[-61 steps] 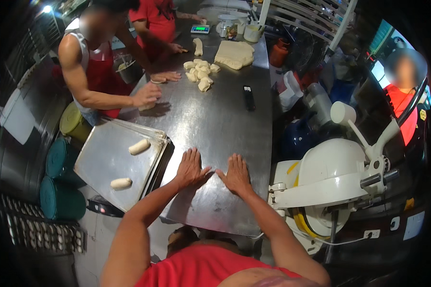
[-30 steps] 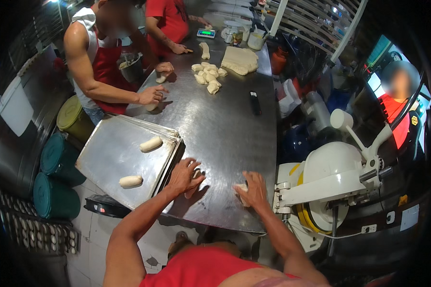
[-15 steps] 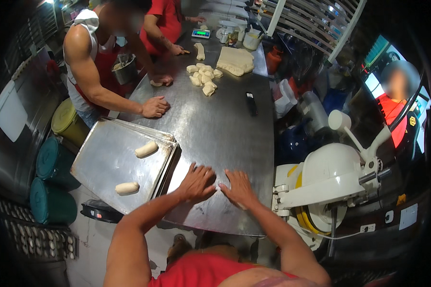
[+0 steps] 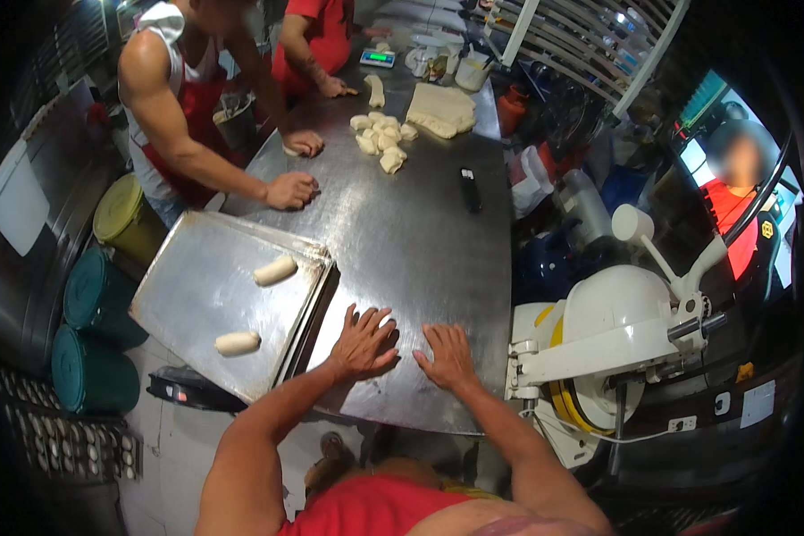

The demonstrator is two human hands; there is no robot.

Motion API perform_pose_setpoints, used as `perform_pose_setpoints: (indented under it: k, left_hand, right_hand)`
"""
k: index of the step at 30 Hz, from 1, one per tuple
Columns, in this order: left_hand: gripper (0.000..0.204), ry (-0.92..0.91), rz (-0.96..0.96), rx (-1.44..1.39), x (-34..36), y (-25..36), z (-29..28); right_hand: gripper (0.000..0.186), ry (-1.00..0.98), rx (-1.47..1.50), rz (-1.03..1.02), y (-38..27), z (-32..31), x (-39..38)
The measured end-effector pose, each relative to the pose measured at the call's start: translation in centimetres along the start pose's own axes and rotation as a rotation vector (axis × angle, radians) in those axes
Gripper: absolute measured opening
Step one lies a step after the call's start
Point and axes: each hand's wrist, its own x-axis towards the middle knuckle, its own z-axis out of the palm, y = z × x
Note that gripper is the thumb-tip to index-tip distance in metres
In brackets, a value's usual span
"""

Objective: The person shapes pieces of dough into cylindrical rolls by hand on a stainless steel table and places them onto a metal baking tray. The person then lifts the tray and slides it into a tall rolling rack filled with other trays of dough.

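My left hand point(image 4: 364, 342) rests palm down at the near end of the steel table point(image 4: 420, 259), its fingers spread. My right hand point(image 4: 447, 354) lies a little to its right, also palm down with fingers apart. Bare metal shows between them; whether dough lies under the palms is hidden. Left of my left hand is a stack of baking trays. On the top tray point(image 4: 196, 277) sit two dough logs, the upper dough log point(image 4: 275, 271) and the lower dough log point(image 4: 238, 343).
Dough pieces point(image 4: 384, 136) and a dough slab point(image 4: 442, 111) lie farther up the table, near a digital scale point(image 4: 377, 58) and a black phone-like device point(image 4: 470, 190). A co-worker's hands point(image 4: 291, 190) press the left edge. A white machine point(image 4: 616, 313) stands close on the right.
My hands have moved slightly apart, the right one shifting right. The co-worker's nearer hand has barely moved. The dough logs have stayed in place.
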Motion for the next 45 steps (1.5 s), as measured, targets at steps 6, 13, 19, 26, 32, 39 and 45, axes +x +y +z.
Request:
perform_pose_setpoints:
  k: [6, 13, 19, 26, 32, 39, 45]
  left_hand:
    - [0.075, -0.209, 0.018, 0.023, 0.6, 0.8, -1.9]
    - [0.080, -0.051, -0.045, 0.027, -0.6, 0.4, 0.0]
    - [0.067, -0.140, -0.207, -0.207, 0.4, -1.7, -1.2]
    - [0.023, 0.010, 0.034, -0.096, 3.2, -3.4, 1.3]
    - [0.053, 0.094, -0.012, 0.007, 3.3, -3.3, 1.4]
    - [0.040, -0.113, -0.122, -0.067, -0.1, -1.5, -1.4]
    - [0.028, -0.044, -0.002, -0.052, 2.3, -3.1, 1.1]
  right_hand:
    - [0.068, -0.066, 0.120, 0.008, -0.3, -1.3, -0.3]
    - [0.072, 0.088, 0.069, -0.009, 0.6, 1.6, -1.6]
    - [0.026, 0.144, 0.173, -0.107, 2.3, -0.7, -1.1]
    - [0.031, 0.083, 0.104, 0.012, 0.6, 0.9, 2.8]
    - [0.034, 0.323, 0.060, -0.154, 0.6, 0.5, 2.9]
    - [0.039, -0.179, 0.034, 0.006, 0.2, -1.4, -0.6]
    - [0.037, 0.020, 0.097, 0.018, 0.3, 0.6, 1.9]
